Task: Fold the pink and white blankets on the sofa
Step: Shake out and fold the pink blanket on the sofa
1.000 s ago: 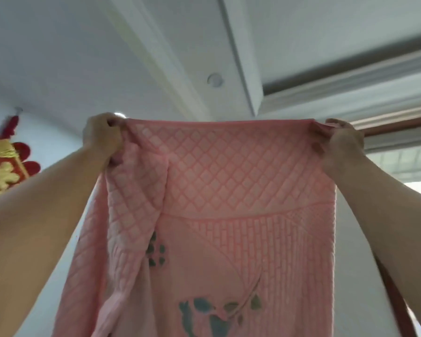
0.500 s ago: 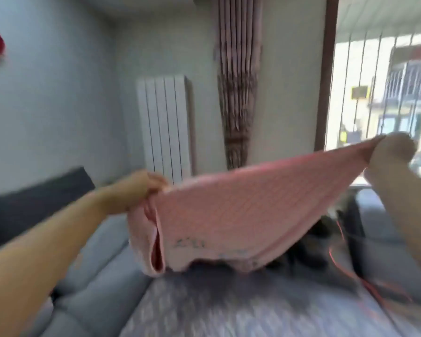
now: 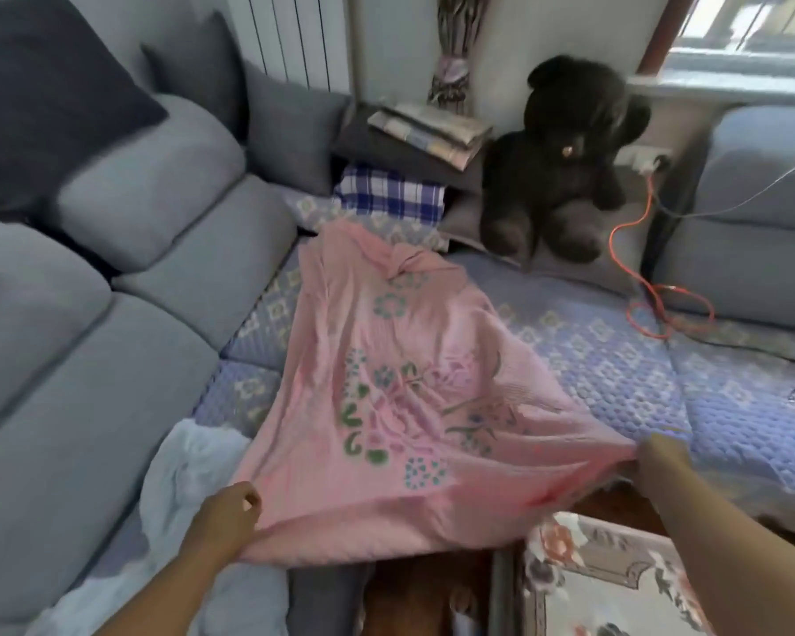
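Note:
The pink blanket [image 3: 400, 387], patterned with green and blue flowers, lies spread over the sofa seat [image 3: 625, 369], its far end reaching toward the corner. My left hand [image 3: 228, 507] grips its near left corner at the seat's front edge. My right hand [image 3: 657, 452] holds the near right corner, the fingers mostly hidden by cloth. The white blanket [image 3: 189, 470] lies crumpled on the seat, left of the pink one and partly under my left arm.
Grey back cushions [image 3: 148, 185] line the left side. A black plush bear [image 3: 565, 149] sits in the corner beside folded plaid cloth [image 3: 391, 195] and papers [image 3: 432, 126]. An orange cable [image 3: 643, 286] trails over the right seat. A floral rug [image 3: 606, 585] lies below.
The pink blanket, held high and taut a second ago, has swung down and now lies flat on the sofa seat. Both hands kept their corners and dropped to the front edge.

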A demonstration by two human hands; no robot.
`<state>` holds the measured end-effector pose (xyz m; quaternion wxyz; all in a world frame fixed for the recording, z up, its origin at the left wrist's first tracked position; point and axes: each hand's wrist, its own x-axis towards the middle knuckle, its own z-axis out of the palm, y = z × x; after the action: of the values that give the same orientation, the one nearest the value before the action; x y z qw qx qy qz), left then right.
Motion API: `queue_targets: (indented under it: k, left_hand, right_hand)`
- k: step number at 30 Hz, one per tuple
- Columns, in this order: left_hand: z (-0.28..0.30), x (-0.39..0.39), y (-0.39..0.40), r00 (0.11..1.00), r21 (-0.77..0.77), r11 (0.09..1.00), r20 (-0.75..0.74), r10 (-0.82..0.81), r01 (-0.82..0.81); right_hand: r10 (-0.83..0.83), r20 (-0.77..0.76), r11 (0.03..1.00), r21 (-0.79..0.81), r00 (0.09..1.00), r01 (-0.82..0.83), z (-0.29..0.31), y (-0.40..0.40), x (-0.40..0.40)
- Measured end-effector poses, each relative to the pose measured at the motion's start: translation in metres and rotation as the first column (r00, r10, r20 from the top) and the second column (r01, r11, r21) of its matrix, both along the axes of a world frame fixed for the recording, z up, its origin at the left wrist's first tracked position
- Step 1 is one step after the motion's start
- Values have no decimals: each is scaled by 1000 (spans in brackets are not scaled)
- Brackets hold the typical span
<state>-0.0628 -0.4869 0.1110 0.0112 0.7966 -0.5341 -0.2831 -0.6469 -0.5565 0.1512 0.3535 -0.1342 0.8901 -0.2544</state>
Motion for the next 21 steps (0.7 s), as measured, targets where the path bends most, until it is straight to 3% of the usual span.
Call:
queue_targets:
  k: [2,5,9,11,13,15,17,19,20,21]
  left_hand:
    - [-2,0,15,998,55,998,52,-23,20]
    - [0,-12,24,995,43,999,102,-15,10]
    - [-1,-29,31,985,-51,995,149,90,-83]
    - [-10,-32,41,960,26,997,275,59,-69]
    - [-14,-34,50,935,46,968,274,226,-247]
    - [-17,-44,61,906,73,910,154,395,-409]
    - [-16,-60,69,825,131,817,18,565,-562]
    - [-16,-73,69,605,240,639,-204,769,-731]
    - [-14,-79,63,428,268,514,-320,845,-815]
    - [-17,-82,58,387,266,499,-376,842,-825]
  right_hand:
    - [-4,-96,999,46,995,8,-26,-2,0]
    - [-7,-47,999,32,999,9,-32,-14,9]
    - [-113,-51,988,-109,992,107,-18,-46,27]
    - [-100,-59,980,-179,993,88,-11,-45,46]
    - [-61,-8,971,-231,998,58,-25,-36,61]
    - [83,89,994,-82,993,-76,-63,-27,59]
    - [235,266,950,139,935,-279,-90,-8,58]
    - [286,382,878,262,879,-400,-88,-4,61]
    - [403,362,822,261,841,-506,-91,-9,59]
    - [407,344,846,206,846,-491,-97,-28,55]
